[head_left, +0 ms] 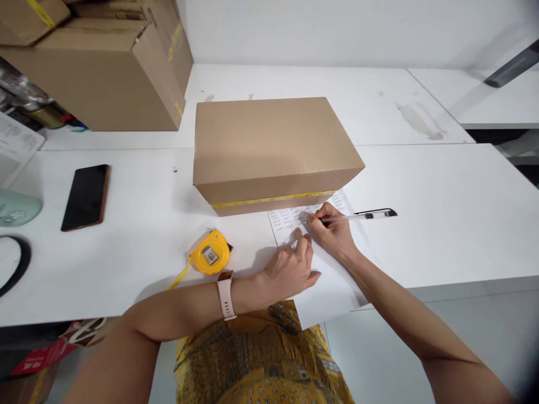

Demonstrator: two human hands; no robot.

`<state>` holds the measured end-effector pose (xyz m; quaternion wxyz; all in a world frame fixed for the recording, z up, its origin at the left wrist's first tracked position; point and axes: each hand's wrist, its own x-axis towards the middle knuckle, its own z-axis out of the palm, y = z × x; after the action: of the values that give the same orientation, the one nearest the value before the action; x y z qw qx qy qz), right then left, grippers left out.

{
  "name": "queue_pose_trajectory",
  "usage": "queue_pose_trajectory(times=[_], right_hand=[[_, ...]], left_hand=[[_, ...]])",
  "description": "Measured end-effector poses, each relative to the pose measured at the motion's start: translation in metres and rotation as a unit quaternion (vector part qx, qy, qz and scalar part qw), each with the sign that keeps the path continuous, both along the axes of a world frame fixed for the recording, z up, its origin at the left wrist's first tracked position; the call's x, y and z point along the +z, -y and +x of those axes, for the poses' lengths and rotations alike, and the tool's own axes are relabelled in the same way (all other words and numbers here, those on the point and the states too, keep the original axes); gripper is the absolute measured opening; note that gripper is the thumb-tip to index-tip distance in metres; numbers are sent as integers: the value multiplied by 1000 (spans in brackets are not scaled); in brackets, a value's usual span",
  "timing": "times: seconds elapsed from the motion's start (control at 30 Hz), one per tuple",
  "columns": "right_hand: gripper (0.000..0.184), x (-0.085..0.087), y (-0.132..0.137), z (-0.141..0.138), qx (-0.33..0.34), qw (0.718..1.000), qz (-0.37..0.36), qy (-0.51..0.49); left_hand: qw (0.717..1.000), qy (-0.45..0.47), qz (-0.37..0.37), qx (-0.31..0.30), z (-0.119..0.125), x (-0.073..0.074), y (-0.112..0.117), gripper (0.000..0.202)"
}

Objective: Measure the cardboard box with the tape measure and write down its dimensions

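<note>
My right hand (pixel 332 231) grips a clear pen (pixel 370 215) with a black cap, its tip on a white sheet of paper (pixel 332 275) with handwritten lines near the top. My left hand (pixel 290 269) rests on the same sheet, fingers curled and pressing it flat; a pale pink watch sits on that wrist. The sheet lies partly under a closed brown cardboard box (pixel 269 148) sealed with yellow tape. A yellow tape measure (pixel 209 255) lies just left of my left hand on the white table (pixel 442 224).
A black phone (pixel 86 196) lies face up at the left. Larger cardboard boxes (pixel 109 67) are stacked at the back left, with cans beside them. A pale green object (pixel 14 206) and a black cable loop (pixel 19 261) sit at the left edge. A second table (pixel 497 95) stands at the right.
</note>
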<state>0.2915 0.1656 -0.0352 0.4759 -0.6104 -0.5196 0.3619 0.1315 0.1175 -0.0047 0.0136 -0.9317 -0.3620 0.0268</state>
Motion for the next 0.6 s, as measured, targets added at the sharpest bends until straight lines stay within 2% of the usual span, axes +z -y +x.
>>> queue_pose_trajectory(times=[0.27, 0.6], right_hand=[[28, -5, -1, 1, 7, 1000, 10, 9], [27, 2, -1, 0, 6, 1000, 8, 2]], left_hand=[[1000, -10, 0, 0, -1, 3, 0, 75], [1000, -13, -8, 8, 1, 6, -1, 72]])
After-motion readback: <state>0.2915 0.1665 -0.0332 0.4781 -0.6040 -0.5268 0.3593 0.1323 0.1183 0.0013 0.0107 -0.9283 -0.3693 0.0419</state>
